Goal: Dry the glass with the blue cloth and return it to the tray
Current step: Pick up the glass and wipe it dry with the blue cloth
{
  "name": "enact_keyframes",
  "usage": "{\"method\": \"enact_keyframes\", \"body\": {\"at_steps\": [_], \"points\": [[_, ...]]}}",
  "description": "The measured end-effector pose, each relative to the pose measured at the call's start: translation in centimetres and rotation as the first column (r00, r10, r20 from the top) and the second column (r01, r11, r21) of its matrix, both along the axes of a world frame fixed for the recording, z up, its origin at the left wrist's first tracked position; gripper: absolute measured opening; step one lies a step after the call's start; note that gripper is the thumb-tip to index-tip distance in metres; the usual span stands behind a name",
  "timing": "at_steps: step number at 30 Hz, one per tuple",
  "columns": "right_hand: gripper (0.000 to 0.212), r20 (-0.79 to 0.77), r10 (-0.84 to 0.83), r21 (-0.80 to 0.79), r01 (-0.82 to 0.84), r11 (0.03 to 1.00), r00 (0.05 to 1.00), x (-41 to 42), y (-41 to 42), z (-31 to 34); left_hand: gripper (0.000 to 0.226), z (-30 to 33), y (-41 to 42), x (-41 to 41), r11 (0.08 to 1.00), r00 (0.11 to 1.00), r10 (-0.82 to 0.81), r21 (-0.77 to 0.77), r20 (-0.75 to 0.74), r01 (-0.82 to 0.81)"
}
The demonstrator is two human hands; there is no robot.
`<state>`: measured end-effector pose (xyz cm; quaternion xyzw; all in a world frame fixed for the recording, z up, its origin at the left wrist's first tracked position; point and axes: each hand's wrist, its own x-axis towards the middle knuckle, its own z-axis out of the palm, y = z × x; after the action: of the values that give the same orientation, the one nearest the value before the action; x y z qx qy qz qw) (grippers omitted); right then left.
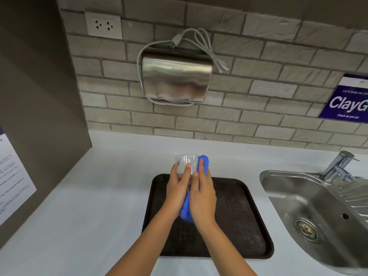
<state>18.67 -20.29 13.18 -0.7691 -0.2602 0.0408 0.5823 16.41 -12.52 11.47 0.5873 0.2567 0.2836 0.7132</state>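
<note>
A clear glass (186, 161) is held upright in the air above the far edge of the dark brown tray (239, 216). My left hand (177, 188) grips its left side and base. My right hand (203, 194) presses the blue cloth (205, 163) against the glass's right side. The cloth pokes out above my right fingers and hangs in a bunch below both palms. The lower part of the glass is hidden by my hands.
The tray lies on a white counter (89, 206). A steel sink (310, 204) with a tap (338, 166) sits to the right. A metal hand dryer (176, 78) hangs on the brick wall behind, and a dark side panel (39, 96) closes the left.
</note>
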Motion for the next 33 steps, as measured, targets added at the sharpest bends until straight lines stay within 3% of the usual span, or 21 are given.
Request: {"method": "enact_keyframes", "body": {"at_steps": [3,5,8,12,14,17,18,20,24,28,30,33], "points": [[0.046,0.248,0.013,-0.087,0.01,0.996,0.969,-1.7,0.1,-0.5,0.034,0.2,0.4,-0.3,0.994,0.995,-0.094,-0.049,0.017,0.095],[0.045,0.26,0.052,-0.1,-0.027,0.995,0.964,-1.4,0.1,-0.5,0.032,0.3,0.5,-0.6,0.985,0.989,-0.13,-0.101,0.067,0.136],[0.041,0.044,0.104,0.032,-0.105,0.994,0.994,0.4,0.0,0.6,0.049,0.2,0.3,-1.0,0.956,0.979,-0.164,-0.223,0.124,0.188],[0.037,-0.273,0.167,0.2,-0.114,0.973,0.948,2.0,0.0,1.2,0.06,0.9,0.4,-1.3,0.943,0.982,-0.151,-0.281,0.112,0.177],[0.038,-0.162,0.116,0.157,-0.091,0.983,0.98,0.9,-0.1,1.2,0.062,1.0,0.6,-1.3,0.928,0.975,-0.177,-0.306,0.135,0.211],[0.045,0.28,0.075,-0.017,-0.074,0.997,0.957,-1.3,-0.1,0.9,0.065,1.3,0.9,-1.4,0.895,0.955,-0.221,-0.348,0.199,0.28],[0.046,0.347,0.078,-0.032,-0.071,0.997,0.935,-1.5,0.0,0.7,0.066,1.4,0.9,-1.4,0.887,0.95,-0.231,-0.356,0.211,0.294],[0.043,0.269,0.105,-0.014,-0.105,0.994,0.958,-1.2,0.0,1.3,0.067,1.4,1.0,-1.3,0.88,0.945,-0.239,-0.362,0.223,0.308],[0.038,-0.058,0.195,0.146,-0.185,0.972,0.979,0.8,-0.3,2.6,0.067,1.7,1.2,-1.0,0.869,0.956,-0.182,-0.417,0.23,0.266],[0.039,-0.434,0.303,0.328,-0.165,0.93,0.848,1.9,-0.4,2.4,0.065,2.6,1.3,-0.8,0.875,0.972,-0.127,-0.438,0.199,0.204],[0.041,-0.498,0.33,0.372,-0.147,0.917,0.802,1.9,-0.5,2.2,0.063,2.9,1.2,-0.8,0.892,0.982,-0.105,-0.423,0.156,0.162],[0.042,-0.506,0.265,0.336,-0.096,0.937,0.821,1.8,-0.3,1.6,0.047,2.9,0.6,-0.6,0.93,0.996,-0.007,-0.366,0.086,0.038]]}}
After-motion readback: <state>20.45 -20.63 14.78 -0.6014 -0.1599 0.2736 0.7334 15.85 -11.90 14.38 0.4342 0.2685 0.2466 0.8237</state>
